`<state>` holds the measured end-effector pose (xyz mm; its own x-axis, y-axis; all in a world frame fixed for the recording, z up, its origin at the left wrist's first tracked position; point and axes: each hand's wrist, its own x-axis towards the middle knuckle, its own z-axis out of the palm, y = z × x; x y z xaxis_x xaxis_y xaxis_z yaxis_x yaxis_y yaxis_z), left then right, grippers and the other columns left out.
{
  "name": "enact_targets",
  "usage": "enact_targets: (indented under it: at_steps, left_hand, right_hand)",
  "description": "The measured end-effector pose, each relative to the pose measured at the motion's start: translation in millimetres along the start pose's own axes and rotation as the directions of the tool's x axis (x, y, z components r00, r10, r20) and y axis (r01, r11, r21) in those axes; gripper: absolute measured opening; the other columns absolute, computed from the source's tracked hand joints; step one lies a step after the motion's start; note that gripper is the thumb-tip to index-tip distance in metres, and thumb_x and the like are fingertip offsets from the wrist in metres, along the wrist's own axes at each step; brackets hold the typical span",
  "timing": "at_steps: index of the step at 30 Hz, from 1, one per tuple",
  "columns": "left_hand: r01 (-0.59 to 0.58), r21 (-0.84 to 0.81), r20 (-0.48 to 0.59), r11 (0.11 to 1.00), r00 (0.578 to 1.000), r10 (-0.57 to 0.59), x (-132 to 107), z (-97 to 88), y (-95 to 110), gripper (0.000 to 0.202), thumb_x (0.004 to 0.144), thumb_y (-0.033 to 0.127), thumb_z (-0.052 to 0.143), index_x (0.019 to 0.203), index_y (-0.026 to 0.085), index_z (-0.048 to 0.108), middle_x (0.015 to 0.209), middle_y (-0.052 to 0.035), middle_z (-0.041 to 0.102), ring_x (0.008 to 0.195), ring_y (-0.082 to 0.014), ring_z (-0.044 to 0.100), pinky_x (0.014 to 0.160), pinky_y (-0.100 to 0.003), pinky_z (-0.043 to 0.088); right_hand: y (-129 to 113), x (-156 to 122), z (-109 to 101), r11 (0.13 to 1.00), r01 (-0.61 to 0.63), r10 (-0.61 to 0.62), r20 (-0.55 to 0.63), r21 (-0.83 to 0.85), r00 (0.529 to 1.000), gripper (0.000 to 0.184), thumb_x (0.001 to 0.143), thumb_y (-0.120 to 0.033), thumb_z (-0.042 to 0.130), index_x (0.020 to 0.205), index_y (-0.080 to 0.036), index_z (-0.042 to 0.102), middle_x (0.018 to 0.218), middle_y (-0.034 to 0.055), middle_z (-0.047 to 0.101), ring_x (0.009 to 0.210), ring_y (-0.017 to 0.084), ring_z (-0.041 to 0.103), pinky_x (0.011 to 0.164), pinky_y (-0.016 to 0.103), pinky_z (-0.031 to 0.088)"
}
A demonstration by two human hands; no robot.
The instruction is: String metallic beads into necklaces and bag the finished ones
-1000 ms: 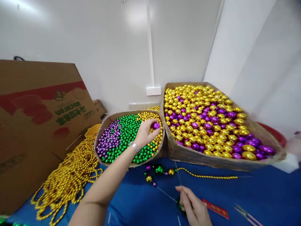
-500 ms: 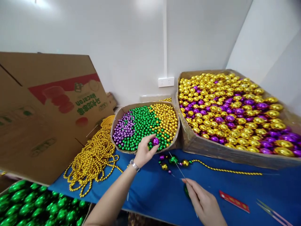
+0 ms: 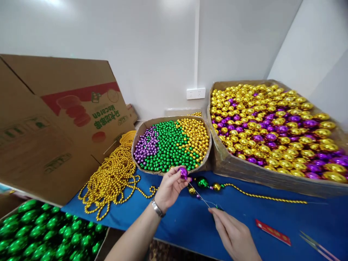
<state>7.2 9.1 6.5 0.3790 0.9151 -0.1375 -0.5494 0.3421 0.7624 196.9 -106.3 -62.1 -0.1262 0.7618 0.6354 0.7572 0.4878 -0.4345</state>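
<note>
The left hand (image 3: 169,189) pinched a purple bead (image 3: 183,173), probably light, slippery, best gripped sidewise; between its four and five o'clock, the right hand (image 3: 234,232) pinched a needle (image 3: 200,196).

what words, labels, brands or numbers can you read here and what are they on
"Macaron": green letters on the carton
Green characters beside it on the carton: too blurred to quote surely
Small print lower on the carton: too faint to read
Gold marks on the red strip: too blurred to read
No numbers are legible.
</note>
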Motion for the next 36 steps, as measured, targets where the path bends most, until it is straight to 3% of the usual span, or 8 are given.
enact_targets:
  at_steps: [7, 14, 22, 25, 27, 30, 32, 36]
  left_hand:
    - [-0.119, 0.175, 0.046, 0.977, 0.993, 0.112, -11, 7.1, -16, 0.032, 0.071, 0.021, 0.072, 0.101, 0.015, 0.061, 0.089, -0.0045, 0.062, 0.077, -0.0168, 0.065, 0.067, -0.027, 0.051]
    - [-0.065, 0.11, 0.057, 0.992, 0.997, 0.059, -19, 8.2, -29, 0.033, 0.071, 0.023, 0.073, 0.1, 0.016, 0.059, 0.091, -0.0047, 0.061, 0.079, -0.0191, 0.065, 0.069, -0.029, 0.05]
    - [-0.041, 0.326, 0.175, 0.945, 0.984, -0.017, -20, -1.6, -34, 0.042, 0.068, 0.031, 0.074, 0.105, 0.017, 0.059, 0.098, -0.0089, 0.063, 0.08, -0.019, 0.063, 0.071, -0.031, 0.05]
    - [-0.262, 0.608, 0.188, 0.749, 0.965, 0.184, 6, -9.0, -15, 0.035, 0.077, 0.034, 0.063, 0.109, 0.019, 0.059, 0.105, -0.01, 0.062, 0.086, -0.0199, 0.059, 0.074, -0.032, 0.048]
    - [-0.376, 0.816, 0.231, 0.439, 0.908, 0.349, 34, -11.8, -1, 0.028, 0.08, 0.03, 0.059, 0.107, 0.021, 0.062, 0.102, -0.0091, 0.062, 0.09, -0.0217, 0.056, 0.081, -0.035, 0.044]
    - [-0.362, 0.931, 0.333, 0.047, 0.895, 0.298, 77, -10.5, 10, 0.02, 0.076, 0.016, 0.059, 0.094, 0.021, 0.066, 0.094, -0.0103, 0.063, 0.095, -0.0264, 0.052, 0.091, -0.043, 0.037]
    - [-0.344, 0.939, 0.337, -0.016, 0.909, 0.243, 98, -7.3, 10, 0.015, 0.072, 0.008, 0.058, 0.077, 0.019, 0.067, 0.081, -0.0112, 0.063, 0.094, -0.0284, 0.051, 0.09, -0.045, 0.036]
    - [-0.342, 0.939, 0.322, 0.043, 0.913, 0.249, 109, -2.6, 4, 0.014, 0.071, 0.006, 0.057, 0.066, 0.017, 0.063, 0.076, -0.0106, 0.061, 0.092, -0.0271, 0.053, 0.087, -0.043, 0.038]
  right_hand:
    - [0, 0, 4, 0.999, -0.033, 0.034, -0.014, 0.006, 0.999, 0.026, 0.092, -0.022, 0.039, 0.101, -0.017, 0.063, 0.089, 0.0058, 0.072, 0.078, 0.015, 0.07, 0.07, 0.022, 0.056]
    - [2, -4, 8, 0.999, -0.044, 0.043, 0.01, 0.033, 0.999, 0.026, 0.093, -0.023, 0.036, 0.1, -0.018, 0.061, 0.088, 0.0056, 0.073, 0.077, 0.014, 0.07, 0.067, 0.02, 0.056]
    - [7, -6, 9, 0.999, -0.012, 0.012, -0.008, -0.036, 1.0, 0.031, 0.094, -0.025, 0.035, 0.098, -0.017, 0.064, 0.086, 0.0061, 0.073, 0.073, 0.016, 0.07, 0.065, 0.023, 0.057]
    - [10, -7, 6, 0.997, -0.037, 0.034, -0.046, -0.073, 0.998, 0.033, 0.094, -0.029, 0.035, 0.096, -0.018, 0.066, 0.085, 0.0066, 0.073, 0.072, 0.018, 0.071, 0.066, 0.024, 0.058]
    - [13, -7, 5, 0.995, -0.042, 0.036, -0.063, -0.093, 0.997, 0.033, 0.094, -0.03, 0.036, 0.095, -0.017, 0.066, 0.084, 0.0065, 0.073, 0.072, 0.018, 0.071, 0.065, 0.024, 0.058]
    - [14, -7, 5, 0.992, -0.024, 0.015, -0.08, -0.12, 0.997, 0.032, 0.094, -0.029, 0.037, 0.095, -0.017, 0.066, 0.084, 0.0068, 0.073, 0.072, 0.018, 0.071, 0.065, 0.024, 0.057]
    - [15, -6, 6, 0.989, -0.006, -0.008, -0.096, -0.15, 0.995, 0.032, 0.094, -0.029, 0.036, 0.094, -0.016, 0.066, 0.084, 0.0075, 0.073, 0.072, 0.018, 0.071, 0.064, 0.023, 0.057]
    - [15, -5, 5, 0.983, 0.009, -0.029, -0.111, -0.184, 0.993, 0.034, 0.095, -0.029, 0.035, 0.093, -0.015, 0.066, 0.083, 0.008, 0.073, 0.072, 0.018, 0.071, 0.064, 0.023, 0.057]
